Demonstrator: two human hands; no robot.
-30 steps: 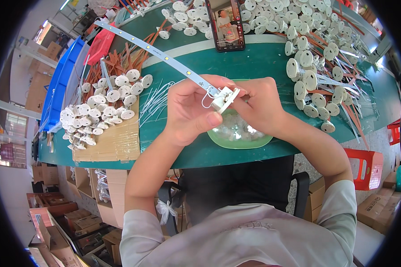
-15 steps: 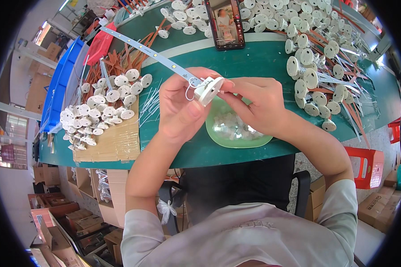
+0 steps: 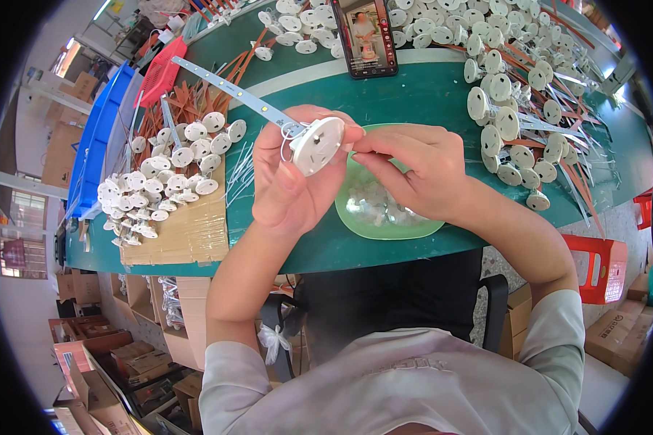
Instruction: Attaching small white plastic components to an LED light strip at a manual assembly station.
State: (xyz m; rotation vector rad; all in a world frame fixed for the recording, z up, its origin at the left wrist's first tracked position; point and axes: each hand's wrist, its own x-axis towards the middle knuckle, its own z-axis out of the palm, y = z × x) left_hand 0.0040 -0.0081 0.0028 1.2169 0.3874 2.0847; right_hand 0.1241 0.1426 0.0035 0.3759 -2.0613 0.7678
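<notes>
We hold a white disc [image 3: 316, 145], a round plastic cap, at the centre of the view, raised above the green table [image 3: 428, 94] and just at 9 o'clock of the green bowl [image 3: 355, 217]. A thin wire loop [image 3: 289, 134] hangs off its 9 o'clock edge, where a long strip [image 3: 232, 90] runs away toward 10 o'clock. Our left hand [image 3: 290, 181] curls around the disc, thumb and fingers pressed on its rim from below. Our right hand [image 3: 413, 170] comes in from 3 o'clock with thumb and forefinger pinched together at the disc's edge; it may be gripping a wire end or a small part, but that is too small to tell.

The risks, as we judge them: the wires look fine, so a hard tug from the right hand could pull one loose or kink it. The strip sticks far out, and a turn of the left wrist could sweep it into the pile of discs [image 3: 167, 170] at 9 o'clock on the cardboard [image 3: 189, 235]. If the pinch slips, a small piece would likely drop among the clear bits in the bowl and be hard to find. The phone [image 3: 370, 36] at 12 o'clock may draw our eyes away.
</notes>
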